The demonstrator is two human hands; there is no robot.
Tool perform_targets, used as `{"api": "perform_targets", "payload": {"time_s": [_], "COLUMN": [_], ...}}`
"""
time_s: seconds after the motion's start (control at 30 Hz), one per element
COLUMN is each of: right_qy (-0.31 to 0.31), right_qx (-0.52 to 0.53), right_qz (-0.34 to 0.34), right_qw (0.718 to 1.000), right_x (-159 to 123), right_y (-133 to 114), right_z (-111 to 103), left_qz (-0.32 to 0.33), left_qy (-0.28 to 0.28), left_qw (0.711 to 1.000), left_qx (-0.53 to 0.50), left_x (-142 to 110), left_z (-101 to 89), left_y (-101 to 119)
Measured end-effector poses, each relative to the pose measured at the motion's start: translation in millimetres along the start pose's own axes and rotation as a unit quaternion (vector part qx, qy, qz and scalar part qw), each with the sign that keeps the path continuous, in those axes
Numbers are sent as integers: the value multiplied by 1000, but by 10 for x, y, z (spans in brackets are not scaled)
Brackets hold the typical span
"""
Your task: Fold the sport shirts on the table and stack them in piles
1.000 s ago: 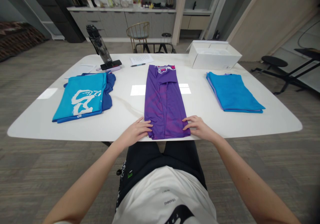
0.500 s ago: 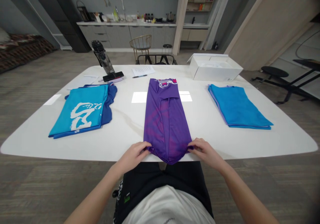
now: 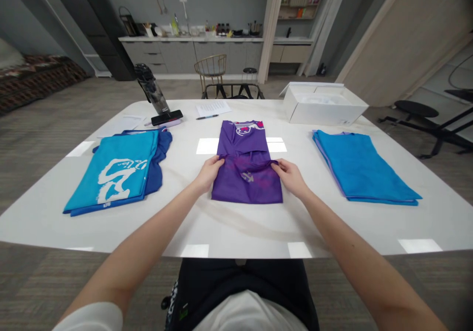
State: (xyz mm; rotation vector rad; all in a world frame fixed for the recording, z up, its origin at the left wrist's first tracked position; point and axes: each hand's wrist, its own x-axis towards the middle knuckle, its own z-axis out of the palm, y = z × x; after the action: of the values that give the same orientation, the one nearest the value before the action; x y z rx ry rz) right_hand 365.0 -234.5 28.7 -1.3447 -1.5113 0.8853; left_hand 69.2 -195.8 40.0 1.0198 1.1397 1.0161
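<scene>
The purple shirt [image 3: 247, 188] lay at the middle of the white surface [image 3: 236, 232], its near part doubled over toward the far side. The left hand [image 3: 209, 174] and right hand [image 3: 291, 176] held the 2 ends of the turned edge, fingers closed in a pinch. A turquoise shirt [image 3: 114, 171] lay left, a blue folded garment [image 3: 365, 166] right.

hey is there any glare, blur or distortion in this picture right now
Head view: white glare patches on the glossy tabletop, including either side of the purple garment; the table's near edge bows, like wide-angle distortion; the upper right corner darkens; small items on the kitchen counter look soft, while the left hand and right hand look reasonably clear.
</scene>
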Motion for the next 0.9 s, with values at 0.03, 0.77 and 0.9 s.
{"api": "perform_targets", "payload": {"time_s": [0.03,0.77,0.9], "right_qy": [2,46,70], "right_qx": [-13,85,6], "right_qz": [0,-48,-15], "right_qw": [1000,994,997], "right_x": [124,1140,1521], "right_y": [54,-26,242], "right_z": [5,-91,-9], "left_qz": [-23,71,-24], "left_qy": [5,-68,2], "left_qw": [1000,993,999], "left_qx": [-11,-72,-45], "left_x": [118,869,1298], "left_z": [14,-48,-12], "left_y": [-7,475,348]}}
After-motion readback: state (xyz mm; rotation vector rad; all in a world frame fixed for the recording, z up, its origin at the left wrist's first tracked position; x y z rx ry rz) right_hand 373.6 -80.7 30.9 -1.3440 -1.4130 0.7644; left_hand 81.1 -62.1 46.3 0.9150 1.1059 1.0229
